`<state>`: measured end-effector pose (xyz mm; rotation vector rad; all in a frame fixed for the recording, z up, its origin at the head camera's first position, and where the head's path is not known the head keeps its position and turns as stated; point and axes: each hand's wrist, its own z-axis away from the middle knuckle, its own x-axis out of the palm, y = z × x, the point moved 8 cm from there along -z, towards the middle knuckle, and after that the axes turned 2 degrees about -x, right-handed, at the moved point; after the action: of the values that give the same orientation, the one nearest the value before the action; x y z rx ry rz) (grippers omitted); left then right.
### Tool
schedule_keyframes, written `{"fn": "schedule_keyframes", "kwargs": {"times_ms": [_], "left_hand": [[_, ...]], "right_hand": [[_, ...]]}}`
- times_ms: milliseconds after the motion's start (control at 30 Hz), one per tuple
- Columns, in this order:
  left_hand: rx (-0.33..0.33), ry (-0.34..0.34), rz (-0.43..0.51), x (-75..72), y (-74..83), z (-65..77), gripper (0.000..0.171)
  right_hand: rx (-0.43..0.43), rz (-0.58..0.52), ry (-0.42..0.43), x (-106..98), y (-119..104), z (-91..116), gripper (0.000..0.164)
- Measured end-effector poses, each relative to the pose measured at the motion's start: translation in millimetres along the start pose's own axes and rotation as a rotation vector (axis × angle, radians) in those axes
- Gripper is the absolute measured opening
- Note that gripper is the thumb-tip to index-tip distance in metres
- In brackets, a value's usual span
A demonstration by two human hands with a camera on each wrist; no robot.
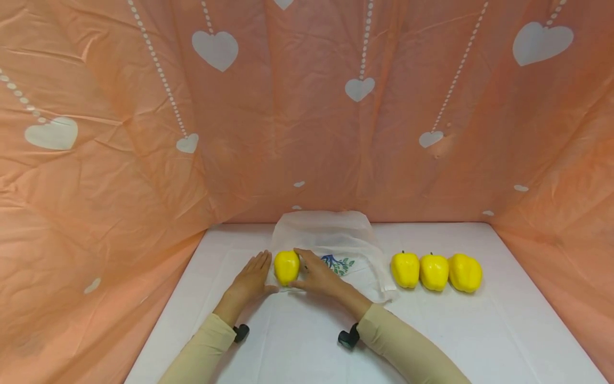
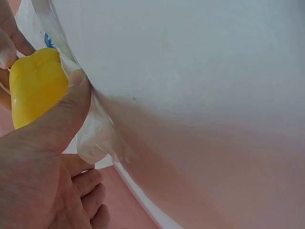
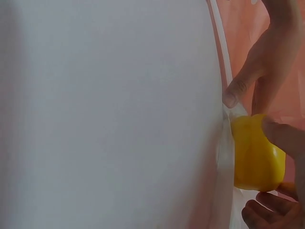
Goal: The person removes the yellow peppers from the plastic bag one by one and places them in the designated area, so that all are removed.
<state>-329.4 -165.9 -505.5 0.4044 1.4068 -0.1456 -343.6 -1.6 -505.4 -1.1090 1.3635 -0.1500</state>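
Observation:
A glossy yellow bell pepper (image 1: 287,268) is at the left part of a thin whitish drawstring-style bag (image 1: 316,232), which lies flat with a blue and green tree print. My right hand (image 1: 320,274) grips the pepper from its right side, thumb and fingers around it; the right wrist view also shows this pepper (image 3: 257,155). My left hand (image 1: 250,277) lies just left of the pepper, fingers extended. In the left wrist view, the left thumb (image 2: 64,107) presses on the bag's edge beside the pepper, well apart from the fingertips.
Three more yellow bell peppers (image 1: 434,272) stand in a row to the right of the bag. The white table (image 1: 297,346) is bordered by an orange curtain (image 1: 297,133) with white hearts at the back and sides.

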Motion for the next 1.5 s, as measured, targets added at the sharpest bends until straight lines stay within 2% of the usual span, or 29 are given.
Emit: {"fn": "schedule_keyframes", "kwargs": {"times_ms": [333, 900, 1167, 1500], "left_hand": [[0.006, 0.014, 0.012, -1.1, 0.9, 0.3, 0.094], [-0.016, -0.01, 0.018, 1.0, 0.2, -1.1, 0.095], [-0.006, 0.004, -0.002, 0.2, 0.8, -0.1, 0.095], [-0.01, 0.014, 0.023, -0.2, 0.1, -1.4, 0.095]], "right_hand": [[0.024, -0.041, 0.004, 4, 4, -1, 0.089], [-0.015, -0.083, 0.01, 4, 2, 3, 0.087], [-0.024, -0.103, 0.03, -1, 6, 7, 0.088], [-0.013, -0.11, 0.054, -14, 9, 17, 0.09]]}}
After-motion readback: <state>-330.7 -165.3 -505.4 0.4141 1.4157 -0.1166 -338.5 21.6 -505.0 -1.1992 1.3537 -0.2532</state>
